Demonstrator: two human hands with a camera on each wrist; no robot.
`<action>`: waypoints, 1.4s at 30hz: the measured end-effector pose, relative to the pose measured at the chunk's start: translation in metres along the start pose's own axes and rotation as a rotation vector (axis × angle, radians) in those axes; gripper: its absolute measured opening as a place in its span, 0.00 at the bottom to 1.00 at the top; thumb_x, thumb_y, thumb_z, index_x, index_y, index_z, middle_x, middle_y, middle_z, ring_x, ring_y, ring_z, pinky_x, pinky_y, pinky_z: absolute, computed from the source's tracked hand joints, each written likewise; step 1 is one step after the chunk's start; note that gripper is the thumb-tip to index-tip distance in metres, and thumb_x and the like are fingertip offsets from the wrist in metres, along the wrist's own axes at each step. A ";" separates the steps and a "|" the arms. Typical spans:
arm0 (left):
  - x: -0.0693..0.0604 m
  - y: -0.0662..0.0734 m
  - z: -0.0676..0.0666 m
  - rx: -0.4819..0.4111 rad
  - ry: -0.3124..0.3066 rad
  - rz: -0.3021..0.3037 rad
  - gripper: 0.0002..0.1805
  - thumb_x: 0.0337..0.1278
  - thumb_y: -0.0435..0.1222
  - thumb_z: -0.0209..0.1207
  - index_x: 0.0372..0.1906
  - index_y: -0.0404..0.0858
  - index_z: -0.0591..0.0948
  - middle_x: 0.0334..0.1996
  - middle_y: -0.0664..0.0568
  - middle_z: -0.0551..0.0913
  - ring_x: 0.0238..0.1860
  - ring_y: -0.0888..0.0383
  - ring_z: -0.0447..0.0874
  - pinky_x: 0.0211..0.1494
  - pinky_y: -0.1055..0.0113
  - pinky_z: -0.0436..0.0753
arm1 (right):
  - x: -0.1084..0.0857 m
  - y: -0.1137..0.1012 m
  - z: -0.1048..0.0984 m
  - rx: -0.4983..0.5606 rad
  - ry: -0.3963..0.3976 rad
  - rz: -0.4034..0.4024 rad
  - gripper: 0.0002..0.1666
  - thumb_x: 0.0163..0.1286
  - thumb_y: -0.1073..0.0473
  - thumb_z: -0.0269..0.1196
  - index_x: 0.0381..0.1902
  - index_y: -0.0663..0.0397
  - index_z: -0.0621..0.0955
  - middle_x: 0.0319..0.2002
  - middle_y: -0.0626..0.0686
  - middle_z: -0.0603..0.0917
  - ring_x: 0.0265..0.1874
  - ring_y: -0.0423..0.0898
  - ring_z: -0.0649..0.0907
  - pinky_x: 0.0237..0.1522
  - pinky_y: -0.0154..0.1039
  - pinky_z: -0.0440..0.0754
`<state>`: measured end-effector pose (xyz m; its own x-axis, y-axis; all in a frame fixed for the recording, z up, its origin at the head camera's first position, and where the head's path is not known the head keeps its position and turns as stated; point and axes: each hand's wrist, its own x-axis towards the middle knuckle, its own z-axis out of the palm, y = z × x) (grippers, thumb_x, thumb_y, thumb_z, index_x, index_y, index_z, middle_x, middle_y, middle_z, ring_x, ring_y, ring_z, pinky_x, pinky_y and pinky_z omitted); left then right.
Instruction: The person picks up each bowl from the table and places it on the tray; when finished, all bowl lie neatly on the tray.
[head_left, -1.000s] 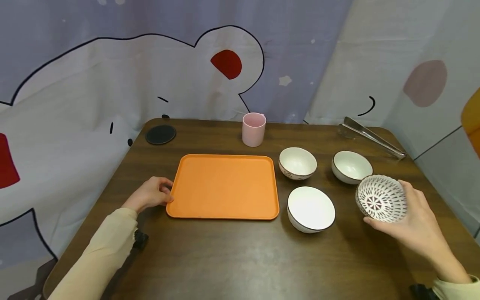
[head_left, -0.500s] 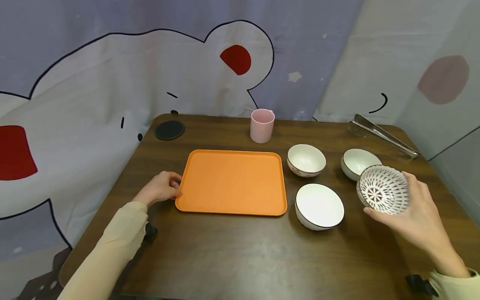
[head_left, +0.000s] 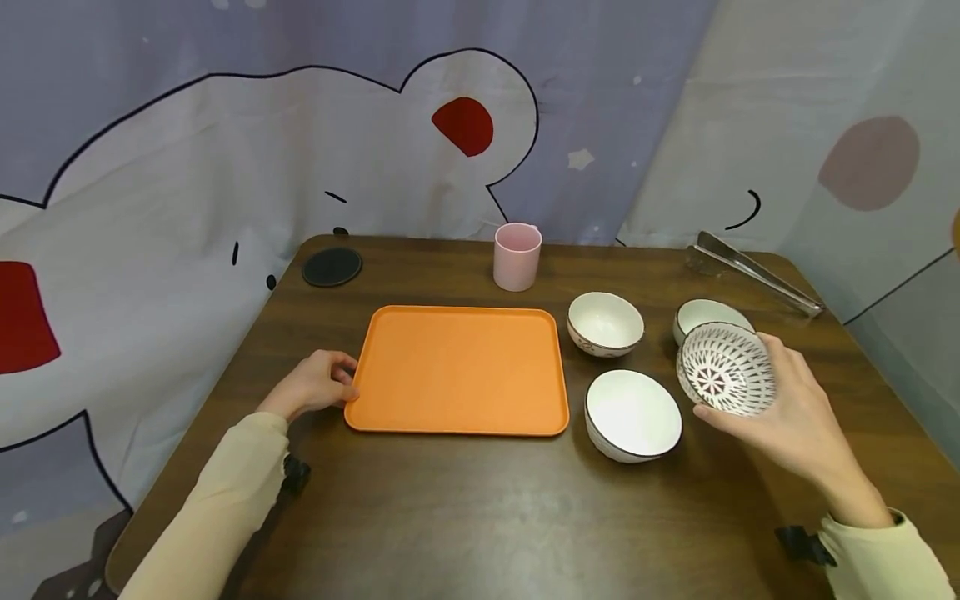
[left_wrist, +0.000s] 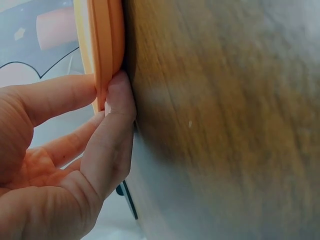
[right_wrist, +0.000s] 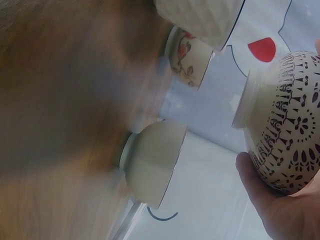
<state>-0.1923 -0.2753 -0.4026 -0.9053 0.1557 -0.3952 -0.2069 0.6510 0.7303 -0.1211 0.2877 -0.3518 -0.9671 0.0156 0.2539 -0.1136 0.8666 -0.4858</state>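
Note:
The left hand (head_left: 311, 387) pinches the left edge of an orange tray (head_left: 459, 371); in the left wrist view, fingers and thumb close on the tray's rim (left_wrist: 104, 45). In the right hand (head_left: 791, 421) is a patterned bowl (head_left: 726, 369), held above the table with its inside tilted toward the head camera. The right wrist view shows that bowl's dark-printed outside (right_wrist: 292, 125) and the thumb (right_wrist: 255, 182) against it. Behind it, partly covered, stands a white bowl (head_left: 708, 312). A textured white bowl (head_left: 633, 417) and a flower-printed bowl (head_left: 604, 325) stand right of the tray.
A pink mug (head_left: 517, 258) stands behind the tray, and a dark round coaster (head_left: 332, 267) lies at the back left. Metal tongs (head_left: 757, 273) lie at the back right. A printed curtain (head_left: 300, 150) hangs behind the wooden table (head_left: 480, 517).
The right hand has carried the patterned bowl leftward, nearer the textured bowl, and it now overlaps the white bowl behind. The left hand stays on the tray edge. The head view has shifted slightly.

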 end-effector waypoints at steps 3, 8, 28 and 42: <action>0.000 0.000 0.000 0.000 0.004 0.008 0.30 0.54 0.25 0.62 0.61 0.20 0.68 0.37 0.40 0.76 0.31 0.55 0.82 0.41 0.60 0.87 | 0.002 -0.003 0.002 -0.006 -0.011 -0.002 0.70 0.43 0.41 0.79 0.75 0.58 0.54 0.60 0.73 0.65 0.51 0.70 0.69 0.41 0.65 0.69; 0.000 -0.001 -0.001 0.003 0.007 0.013 0.29 0.54 0.25 0.62 0.61 0.20 0.68 0.37 0.40 0.76 0.31 0.55 0.82 0.41 0.61 0.87 | 0.006 -0.010 0.007 -0.008 -0.019 0.002 0.71 0.43 0.40 0.78 0.75 0.62 0.53 0.61 0.74 0.65 0.53 0.71 0.68 0.44 0.67 0.68; 0.001 -0.002 0.001 0.005 0.012 0.009 0.29 0.55 0.25 0.62 0.62 0.21 0.68 0.37 0.41 0.76 0.32 0.56 0.81 0.42 0.61 0.87 | 0.030 -0.037 0.026 0.062 0.001 -0.012 0.66 0.44 0.38 0.77 0.73 0.58 0.59 0.60 0.69 0.68 0.53 0.71 0.71 0.46 0.65 0.70; 0.000 -0.003 0.002 0.012 0.012 0.017 0.29 0.55 0.26 0.62 0.62 0.21 0.68 0.38 0.40 0.76 0.34 0.55 0.81 0.43 0.61 0.87 | 0.032 -0.065 0.031 0.081 -0.044 0.004 0.64 0.46 0.35 0.75 0.71 0.61 0.61 0.57 0.67 0.71 0.55 0.64 0.71 0.49 0.62 0.71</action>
<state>-0.1911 -0.2759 -0.4054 -0.9130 0.1584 -0.3760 -0.1868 0.6570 0.7304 -0.1518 0.2160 -0.3382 -0.9764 -0.0043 0.2159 -0.1260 0.8234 -0.5533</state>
